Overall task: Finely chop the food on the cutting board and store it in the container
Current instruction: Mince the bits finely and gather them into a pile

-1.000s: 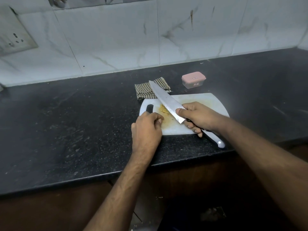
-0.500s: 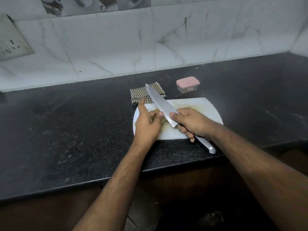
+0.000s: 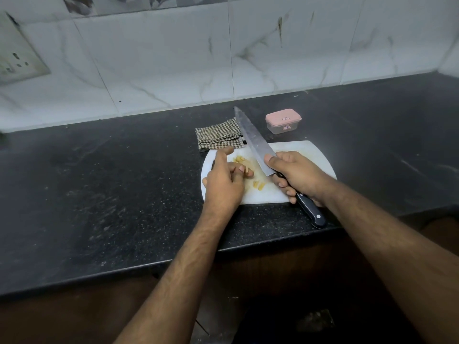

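Food (image 3: pixel 258 185) — small yellowish pieces, too small to name — lies scattered on the white cutting board (image 3: pixel 308 151), which sits on the black worktop (image 3: pixel 124 194) near its front edge. One little heap is toward the board's 11 o'clock, a few loose bits lie nearer the middle, and one piece appears to be pinched at the fingertips of the left hand (image 3: pixel 223 184). That hand is partly curled over the board's 9 o'clock side, its forefinger lifted and pointing away from the person.

The right hand (image 3: pixel 295 176) is closed around the black handle of a large knife (image 3: pixel 253 140), thumb pressed against the blade's heel. The blade's long axis runs from the hand toward 11 o'clock, its tip reaching past the far edge of the board and over a folded checked cloth (image 3: pixel 216 137). The blade looks raised or tilted, not flat on the board, though I cannot tell how far.

Relation that matters: the food lies just at 9 o'clock from the blade, between the two hands, with the left hand nearer to it. The likely next step is gathering the bits under the edge; the left fingertips sit close to the cutting line, so curling them back seems wise.

The container (image 3: pixel 283 121), pink lid on, stands at 12 o'clock beyond the board, apart from both hands — nothing has been stored yet, by the look of it.
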### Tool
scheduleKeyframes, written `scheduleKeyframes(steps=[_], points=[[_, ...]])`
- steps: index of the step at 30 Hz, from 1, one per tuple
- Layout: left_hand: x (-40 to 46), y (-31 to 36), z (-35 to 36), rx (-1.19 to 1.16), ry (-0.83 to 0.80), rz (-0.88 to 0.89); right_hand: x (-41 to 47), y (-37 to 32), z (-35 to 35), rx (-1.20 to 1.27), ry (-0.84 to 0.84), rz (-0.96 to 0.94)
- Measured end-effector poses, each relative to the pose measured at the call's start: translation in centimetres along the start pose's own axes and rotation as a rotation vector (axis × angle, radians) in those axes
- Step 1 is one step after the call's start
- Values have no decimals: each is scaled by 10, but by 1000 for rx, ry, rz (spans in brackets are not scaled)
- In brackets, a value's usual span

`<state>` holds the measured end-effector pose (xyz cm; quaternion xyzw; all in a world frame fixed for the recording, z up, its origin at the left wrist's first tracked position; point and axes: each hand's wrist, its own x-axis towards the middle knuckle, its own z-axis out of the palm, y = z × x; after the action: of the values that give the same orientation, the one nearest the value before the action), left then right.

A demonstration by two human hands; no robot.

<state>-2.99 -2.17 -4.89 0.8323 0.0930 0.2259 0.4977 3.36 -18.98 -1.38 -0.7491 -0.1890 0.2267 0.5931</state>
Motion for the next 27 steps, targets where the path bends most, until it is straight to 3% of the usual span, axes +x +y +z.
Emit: scheduleKeyframes(steps=[4, 9, 15, 27], points=[[0, 2, -1, 60, -30, 15, -1, 0, -1, 24, 19, -6], [-5, 10, -2, 177, 46, 86, -1, 0, 0, 22, 29, -8], [-5, 13, 4, 526, -161, 166, -6, 0, -5, 209, 84, -4], [-5, 15, 6, 510, -113, 200, -7, 0, -6, 239, 113, -11]])
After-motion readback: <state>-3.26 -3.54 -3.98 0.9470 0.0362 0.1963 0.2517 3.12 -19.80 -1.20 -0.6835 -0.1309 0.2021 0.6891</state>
